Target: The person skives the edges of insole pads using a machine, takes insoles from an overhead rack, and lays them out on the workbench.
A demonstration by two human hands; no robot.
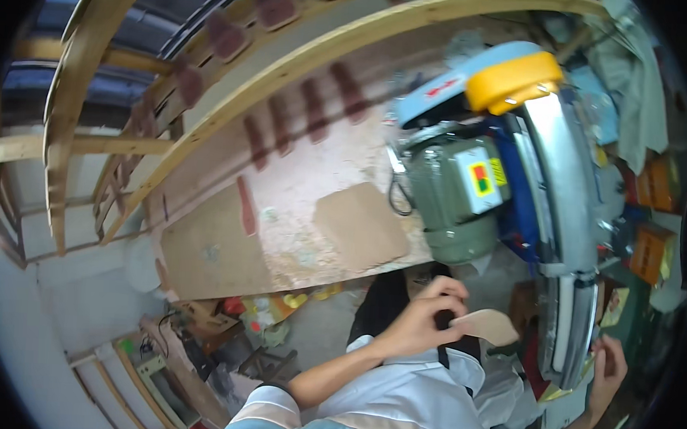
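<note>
Head view, left hand (423, 320) gripping thin wooden piece (487, 325), right hand (607, 370) loosely open (empty), beside sander belt's edge (567, 319).

I can't see the right hand (609, 368) whole: the sander's belt guard (573, 324) covers its fingers, so its grip is unclear. The left hand (423, 320) hides one end of the thin wooden piece (487, 325). Clutter under the table's (225, 247) near edge blurs beyond telling.
</note>
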